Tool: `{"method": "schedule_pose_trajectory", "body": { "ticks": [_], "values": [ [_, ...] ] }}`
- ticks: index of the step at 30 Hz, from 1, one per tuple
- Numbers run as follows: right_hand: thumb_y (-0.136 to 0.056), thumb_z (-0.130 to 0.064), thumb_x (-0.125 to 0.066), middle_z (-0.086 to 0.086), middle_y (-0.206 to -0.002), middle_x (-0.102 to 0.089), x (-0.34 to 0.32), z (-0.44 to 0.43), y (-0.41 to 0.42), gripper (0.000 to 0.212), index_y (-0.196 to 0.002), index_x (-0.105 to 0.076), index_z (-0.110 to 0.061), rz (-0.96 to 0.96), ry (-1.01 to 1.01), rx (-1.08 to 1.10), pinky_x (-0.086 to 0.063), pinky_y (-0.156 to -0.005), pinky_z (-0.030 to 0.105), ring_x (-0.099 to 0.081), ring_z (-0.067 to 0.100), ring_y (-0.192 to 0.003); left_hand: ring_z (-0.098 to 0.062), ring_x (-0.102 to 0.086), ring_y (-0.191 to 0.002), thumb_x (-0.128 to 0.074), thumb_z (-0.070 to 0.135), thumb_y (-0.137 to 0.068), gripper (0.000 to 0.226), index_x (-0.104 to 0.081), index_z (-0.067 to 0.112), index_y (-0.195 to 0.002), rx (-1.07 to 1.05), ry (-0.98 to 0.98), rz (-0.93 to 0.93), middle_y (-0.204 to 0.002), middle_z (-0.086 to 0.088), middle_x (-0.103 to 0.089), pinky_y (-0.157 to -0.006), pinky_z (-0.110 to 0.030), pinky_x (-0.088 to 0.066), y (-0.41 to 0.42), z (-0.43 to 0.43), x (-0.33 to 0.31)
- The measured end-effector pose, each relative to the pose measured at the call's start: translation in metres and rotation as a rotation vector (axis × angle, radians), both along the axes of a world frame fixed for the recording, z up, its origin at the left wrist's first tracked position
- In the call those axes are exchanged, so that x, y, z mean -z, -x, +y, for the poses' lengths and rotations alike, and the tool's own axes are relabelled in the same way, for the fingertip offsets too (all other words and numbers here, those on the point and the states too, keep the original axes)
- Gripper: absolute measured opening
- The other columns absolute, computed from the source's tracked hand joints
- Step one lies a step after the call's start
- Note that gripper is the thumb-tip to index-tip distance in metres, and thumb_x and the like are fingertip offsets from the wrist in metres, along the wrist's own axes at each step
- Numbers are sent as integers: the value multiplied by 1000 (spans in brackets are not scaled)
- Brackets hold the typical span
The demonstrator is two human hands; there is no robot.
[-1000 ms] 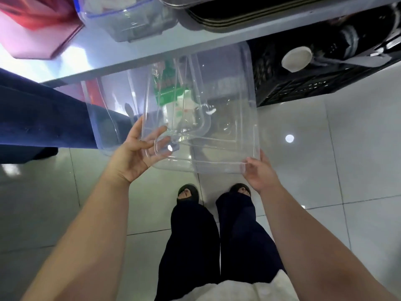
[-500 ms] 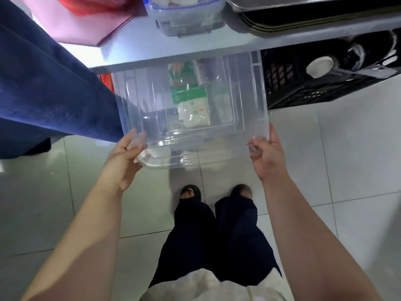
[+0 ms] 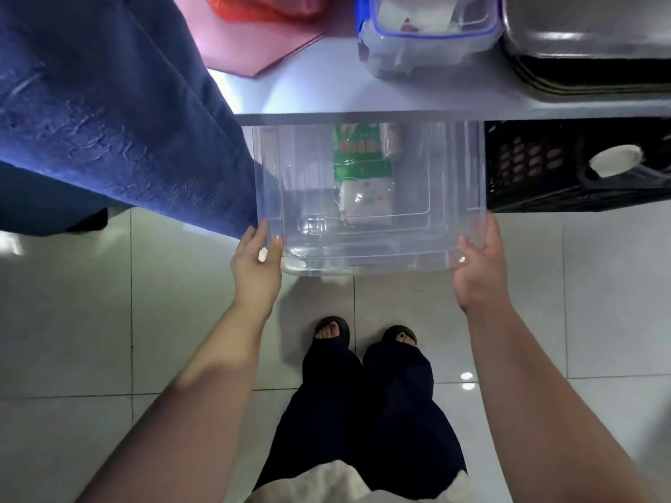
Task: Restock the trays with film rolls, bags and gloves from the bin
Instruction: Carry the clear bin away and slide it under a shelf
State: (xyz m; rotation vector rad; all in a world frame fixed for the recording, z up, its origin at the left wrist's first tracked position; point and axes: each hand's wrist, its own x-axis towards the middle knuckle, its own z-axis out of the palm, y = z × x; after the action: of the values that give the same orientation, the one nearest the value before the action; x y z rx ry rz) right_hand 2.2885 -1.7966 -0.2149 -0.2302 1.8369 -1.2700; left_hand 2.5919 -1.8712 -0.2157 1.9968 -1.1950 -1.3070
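Spanning both hands' grip: clear bin [image 3: 370, 226]

Glossy pale floor tiles [image 3: 599, 321] fill the lower view, a grey table edge [image 3: 363, 118] at twelve o'clock, a black crate [image 3: 566, 168] at two o'clock.

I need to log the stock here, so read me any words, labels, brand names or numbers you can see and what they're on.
No text here can be read.
Green and white packet inside the clear bin: printed markings, too blurred to read.
Blue-rimmed container on the table: a small red mark inside, unreadable.
Black crate: no lettering visible.
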Motion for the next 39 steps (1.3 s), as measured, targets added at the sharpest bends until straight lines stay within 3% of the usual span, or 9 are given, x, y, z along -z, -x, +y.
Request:
{"method": "schedule_pose_trajectory", "body": {
  "ticks": [6,11,14,19,26,29,32,35,39],
  "values": [
    [-95,-2,-47,-3,-155,-28,13,-14,-2,62,-147,-27,-28,28,7,-113,-18,-114,40,-25,17,-142,-2,-45,-128,-46,17,-100,39,-49,26,-138,-162,42,213,-139,11,-51,-113,-30,-32,-2,-7,-3],
    [-93,-11,-53,-9,-153,-32,25,-33,-10,60,-140,-34,-43,88,-124,-74,-30,-112,45,-35,12,-136,0,-49,-123,-47,23,-100,41,-46,29,-140,-141,-94,205,-134,15,-55,-108,-27,-36,-6,-12,5],
    [-92,-18,-54,-13,-150,-34,25,-24,-11,57,-136,-37,-49,1,-137,-53,-40,-102,51,-41,16,-132,-5,-61,-100,-51,35,-97,42,-46,35,-138,-309,-217,289,-110,18,-65,-85,-32,-49,-15,-5,9],
    [-97,-23,-53,9,-121,-61,26,-2,-7,20,-114,-62,-23,-220,-108,52,-52,-90,48,-56,32,-117,-19,-58,-104,-55,42,-93,24,-65,24,-82,-284,-358,333,-96,4,-64,-85,-37,-51,-18,15,11],
    [-91,-41,-59,9,-103,-65,21,-22,-11,28,-102,-58,-15,-200,-206,82,-56,-77,38,-65,23,-96,-15,-57,-90,-55,53,-89,29,-57,27,-77,-284,-326,255,-95,4,-62,-80,-37,-51,-13,-11,8],
    [-89,-48,-59,4,-107,-62,21,-26,-19,40,-113,-53,-16,101,-329,-1,-52,-87,39,-61,16,-92,-18,-59,-86,-62,50,-86,25,-56,26,-91,-329,-259,162,-96,-2,-61,-77,-35,-51,-8,-12,7],
    [-85,-41,-65,12,-133,-49,15,-13,-31,62,-132,-43,-8,726,-188,-171,-32,-108,36,-44,25,-122,-18,-54,-99,-74,45,-76,49,-51,22,-113,-232,91,-117,-106,2,-55,-92,-40,-46,-3,4,-2],
    [-77,-46,-68,15,-146,-35,15,0,-53,78,-140,-35,-13,1105,-47,-657,-16,-115,42,-22,31,-138,-19,-47,-115,-78,41,-72,57,-52,21,-118,259,505,-325,-120,3,-53,-100,-43,-38,9,19,-4],
    [-65,-31,-80,13,-155,-5,46,-1,-87,108,-149,-12,-22,1392,-131,-1148,3,-115,54,1,37,-142,-38,-20,-141,-76,31,-71,93,-24,24,-148,936,567,-695,-155,-14,-24,-115,-57,-11,38,24,20]
  ]
}}
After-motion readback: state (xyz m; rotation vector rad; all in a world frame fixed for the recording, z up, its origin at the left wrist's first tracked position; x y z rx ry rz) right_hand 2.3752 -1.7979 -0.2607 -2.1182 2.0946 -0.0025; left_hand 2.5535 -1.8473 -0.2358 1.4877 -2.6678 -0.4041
